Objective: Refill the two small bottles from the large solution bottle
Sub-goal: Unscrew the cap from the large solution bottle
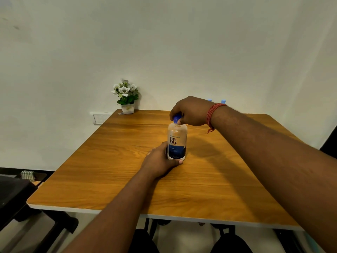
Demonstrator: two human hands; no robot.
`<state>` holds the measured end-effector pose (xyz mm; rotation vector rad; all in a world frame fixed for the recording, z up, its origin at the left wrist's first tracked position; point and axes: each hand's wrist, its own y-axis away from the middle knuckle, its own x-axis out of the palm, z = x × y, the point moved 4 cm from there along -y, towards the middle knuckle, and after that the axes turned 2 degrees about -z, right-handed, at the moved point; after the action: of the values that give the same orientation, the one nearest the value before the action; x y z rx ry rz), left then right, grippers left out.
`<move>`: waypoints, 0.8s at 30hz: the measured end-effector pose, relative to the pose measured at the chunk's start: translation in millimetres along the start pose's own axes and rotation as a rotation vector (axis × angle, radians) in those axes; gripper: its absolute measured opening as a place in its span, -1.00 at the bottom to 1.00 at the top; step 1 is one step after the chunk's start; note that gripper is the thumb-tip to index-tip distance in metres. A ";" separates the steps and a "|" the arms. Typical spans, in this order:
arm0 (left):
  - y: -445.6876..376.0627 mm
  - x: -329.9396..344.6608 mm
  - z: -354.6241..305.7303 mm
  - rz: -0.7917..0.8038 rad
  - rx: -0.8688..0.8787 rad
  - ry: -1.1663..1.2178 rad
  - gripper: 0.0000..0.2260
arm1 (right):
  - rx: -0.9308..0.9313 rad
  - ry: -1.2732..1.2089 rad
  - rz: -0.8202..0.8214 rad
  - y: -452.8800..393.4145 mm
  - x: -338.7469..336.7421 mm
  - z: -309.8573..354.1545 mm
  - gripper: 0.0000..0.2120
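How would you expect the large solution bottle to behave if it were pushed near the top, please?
The large solution bottle stands tall on a narrow base, so it would probably tip. Its rounded body would likely roll afterwards. The left hand steadies its base.

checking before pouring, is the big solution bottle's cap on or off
On: the blue cap sits on the clear large solution bottle, pinched by the right hand. Whether it is loosened, cannot tell.
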<state>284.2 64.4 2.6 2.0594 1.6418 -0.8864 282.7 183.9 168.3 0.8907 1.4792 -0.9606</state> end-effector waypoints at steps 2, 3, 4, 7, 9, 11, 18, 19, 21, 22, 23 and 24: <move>0.1 0.1 0.5 -0.001 0.000 0.003 -0.32 | -0.018 0.013 0.026 1.5 0.2 2.1 -0.67; -0.1 0.0 1.0 -0.001 -0.003 0.003 -0.31 | -0.023 0.016 0.035 2.1 0.7 3.1 -0.65; 0.2 -0.2 0.9 0.000 -0.004 0.000 -0.31 | -0.022 0.010 0.038 2.3 1.0 3.6 -0.63; 0.0 -0.1 0.1 0.005 0.006 -0.010 -0.31 | 0.018 -0.026 -0.013 0.5 -1.0 0.1 -0.60; -0.2 -0.4 -0.1 0.006 0.010 -0.009 -0.31 | 0.060 -0.020 -0.063 -1.1 -2.7 -3.7 -0.62; -0.3 -0.5 0.3 0.010 0.002 -0.002 -0.30 | 0.072 -0.010 -0.082 -2.3 -2.0 -4.4 -0.67; -0.6 0.2 1.1 0.000 0.007 -0.012 -0.30 | 0.041 -0.023 -0.081 -1.0 -4.3 1.4 -0.73; -0.9 0.4 1.1 0.001 0.010 -0.017 -0.31 | 0.034 -0.026 -0.075 -0.4 -4.5 1.6 -0.74; -1.1 0.5 0.5 0.000 0.017 -0.028 -0.31 | 0.021 -0.033 -0.055 0.8 -4.7 2.9 -0.76; -1.0 0.6 0.4 0.000 0.016 -0.027 -0.31 | 0.015 -0.037 -0.044 1.3 -4.7 3.8 -0.76; -0.8 0.6 0.6 0.000 0.013 -0.025 -0.31 | 0.008 -0.041 -0.033 1.1 -4.5 4.9 -0.75; -0.7 0.6 1.0 0.001 0.009 -0.025 -0.31 | 0.000 -0.040 -0.025 1.2 -4.3 6.1 -0.73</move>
<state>283.3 64.4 1.5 2.0467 1.6265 -0.9176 286.7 178.6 172.1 0.8506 1.4591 -0.9913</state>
